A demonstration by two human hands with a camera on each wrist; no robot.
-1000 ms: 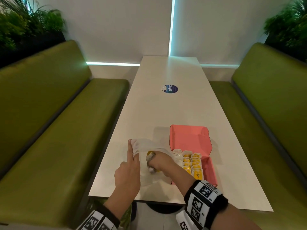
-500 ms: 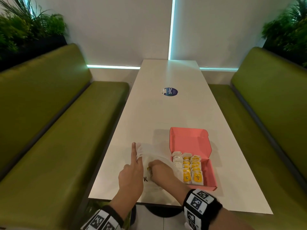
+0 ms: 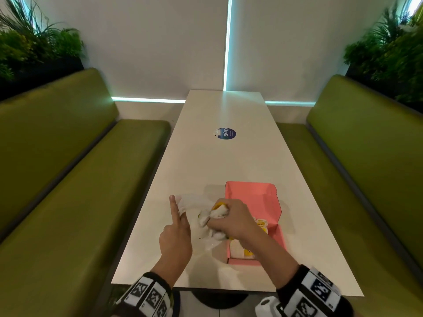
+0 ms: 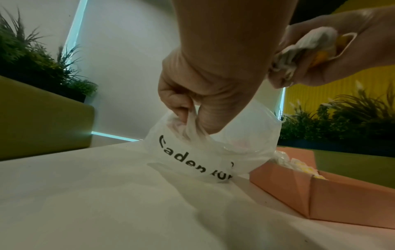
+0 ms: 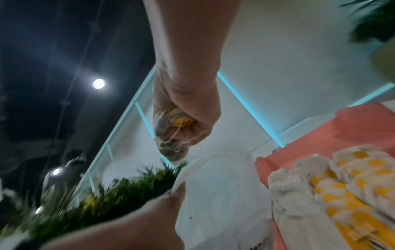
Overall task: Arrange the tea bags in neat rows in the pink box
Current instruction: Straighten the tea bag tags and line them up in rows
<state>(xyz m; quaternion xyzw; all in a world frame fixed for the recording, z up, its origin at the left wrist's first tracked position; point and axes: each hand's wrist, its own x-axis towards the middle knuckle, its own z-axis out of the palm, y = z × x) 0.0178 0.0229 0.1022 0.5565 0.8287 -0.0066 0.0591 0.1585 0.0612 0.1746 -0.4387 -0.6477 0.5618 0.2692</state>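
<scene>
Several tea bags sit bunched in the grip of the right hand, fingers curled tight round them, raised just left of the pink box. They look white and crumpled, with yellow tags and loose strings. More lie in rows inside the box. The left hand pinches the white plastic bag, forefinger straight. Beyond the box, the bench runs bare to its far edge.

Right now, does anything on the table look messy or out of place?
Only the tea bags bunched in the right hand, strings tangled, not yet in the pink box. The left hand pinches the plastic bag.
</scene>
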